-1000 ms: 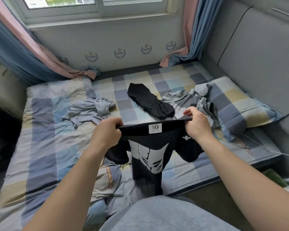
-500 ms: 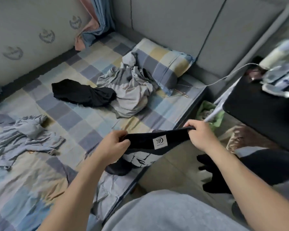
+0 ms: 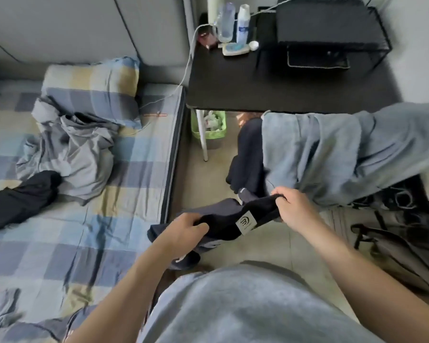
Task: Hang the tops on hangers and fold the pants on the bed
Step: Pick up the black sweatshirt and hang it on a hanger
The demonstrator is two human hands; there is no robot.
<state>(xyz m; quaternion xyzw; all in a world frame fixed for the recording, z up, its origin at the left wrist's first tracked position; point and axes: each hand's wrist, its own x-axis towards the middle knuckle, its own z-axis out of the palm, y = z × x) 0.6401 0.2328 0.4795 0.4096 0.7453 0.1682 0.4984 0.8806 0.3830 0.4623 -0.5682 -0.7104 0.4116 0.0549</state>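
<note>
I hold a black top (image 3: 233, 222) with a white label by its upper edge, over the floor just right of the bed (image 3: 89, 238). My left hand (image 3: 183, 230) grips its left end and my right hand (image 3: 294, 210) grips its right end. The rest of the top hangs below my hands, mostly hidden. On the checked bed lie a crumpled grey garment (image 3: 72, 149), a black garment (image 3: 18, 196) at the left edge, and another grey garment (image 3: 3, 305) at the lower left.
A black desk (image 3: 282, 82) with bottles, a cable and a black wire rack (image 3: 332, 33) stands right of the bed. A grey towel-like cloth (image 3: 344, 149) drapes over dark clothes below the desk. A green bin (image 3: 209, 127) sits under it. A pillow (image 3: 92, 90) lies at the bed's head.
My view has swung right from the bed to the desk side. Both hands carried the black top off the bed and out over the floor, keeping their grip.
</note>
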